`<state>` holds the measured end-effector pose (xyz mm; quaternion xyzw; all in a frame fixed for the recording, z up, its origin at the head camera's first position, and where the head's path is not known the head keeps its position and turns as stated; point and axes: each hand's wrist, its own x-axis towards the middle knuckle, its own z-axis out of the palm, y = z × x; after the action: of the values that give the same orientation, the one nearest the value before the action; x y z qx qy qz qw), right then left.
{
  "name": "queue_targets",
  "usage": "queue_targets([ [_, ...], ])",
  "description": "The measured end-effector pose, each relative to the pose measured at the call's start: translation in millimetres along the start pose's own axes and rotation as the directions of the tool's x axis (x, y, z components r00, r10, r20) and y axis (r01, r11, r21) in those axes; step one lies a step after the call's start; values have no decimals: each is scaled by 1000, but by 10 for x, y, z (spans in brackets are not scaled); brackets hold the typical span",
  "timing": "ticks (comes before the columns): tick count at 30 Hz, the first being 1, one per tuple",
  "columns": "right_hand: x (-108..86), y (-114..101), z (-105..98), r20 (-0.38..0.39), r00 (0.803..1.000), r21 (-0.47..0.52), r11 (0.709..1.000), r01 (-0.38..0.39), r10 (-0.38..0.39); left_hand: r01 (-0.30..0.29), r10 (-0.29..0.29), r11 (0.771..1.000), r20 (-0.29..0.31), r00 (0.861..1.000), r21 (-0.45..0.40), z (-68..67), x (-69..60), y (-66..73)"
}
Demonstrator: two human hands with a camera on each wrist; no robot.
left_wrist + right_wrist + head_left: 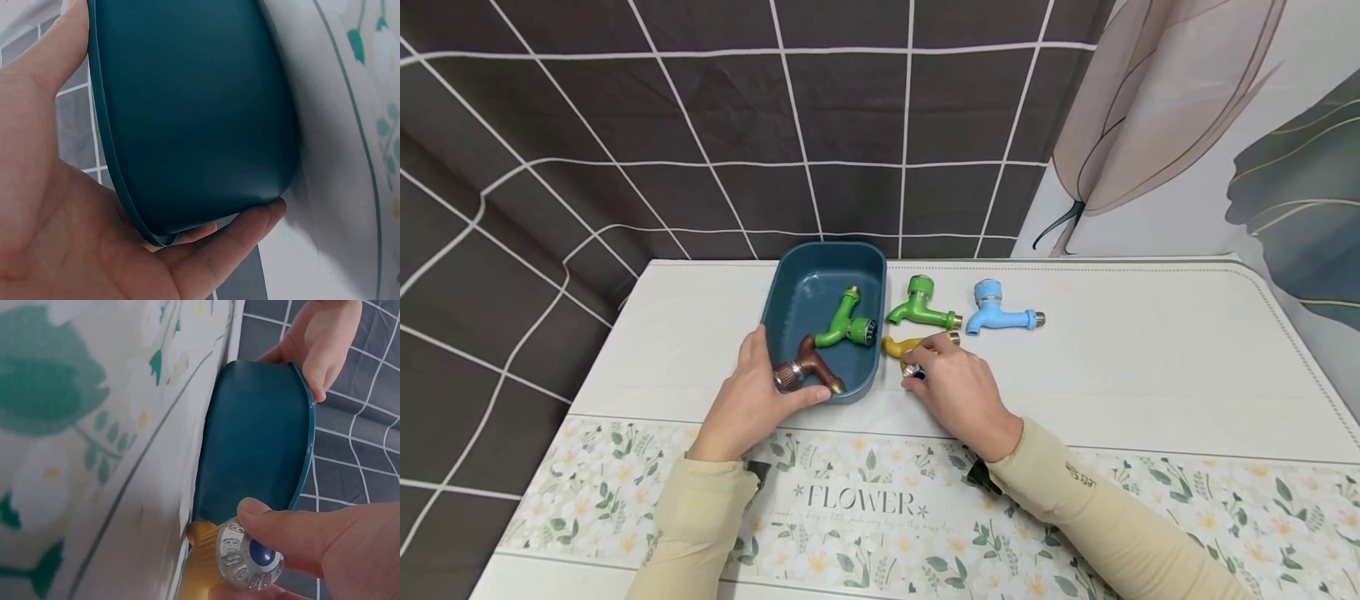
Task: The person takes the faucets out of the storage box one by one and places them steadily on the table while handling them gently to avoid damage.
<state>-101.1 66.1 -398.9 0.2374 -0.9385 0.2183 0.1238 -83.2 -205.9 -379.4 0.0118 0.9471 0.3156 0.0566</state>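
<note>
My left hand (747,398) grips the near left corner of a dark teal plastic basin (808,260), thumb at the front rim and fingers along the outer left side. Inside the basin lie a green faucet (842,321) and a brown faucet (808,364) with a ribbed knob. Just right of the basin, my right hand (958,385) pinches a yellow faucet (895,346) by its clear knob (232,556), which has a blue cap. That faucet lies low at the tabletop, its middle partly hidden by the fingers.
Behind the yellow faucet lies another green faucet (922,307), with a light blue faucet (1000,310) to its right. A floral printed cloth (865,492) covers the table's near part. A dark curtain with white grid lines (850,125) hangs behind the table.
</note>
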Motion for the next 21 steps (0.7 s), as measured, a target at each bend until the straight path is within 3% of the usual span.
queue_targets([
  [9,4,3,7,14,1000,5,1000,10,-10,-1,1,1000,0,1000,-6,1,3,-7],
  [21,7,-2,-3,99,995,14,1000,-23,22,4,-4,1000,0,1000,-4,0,6,-1],
])
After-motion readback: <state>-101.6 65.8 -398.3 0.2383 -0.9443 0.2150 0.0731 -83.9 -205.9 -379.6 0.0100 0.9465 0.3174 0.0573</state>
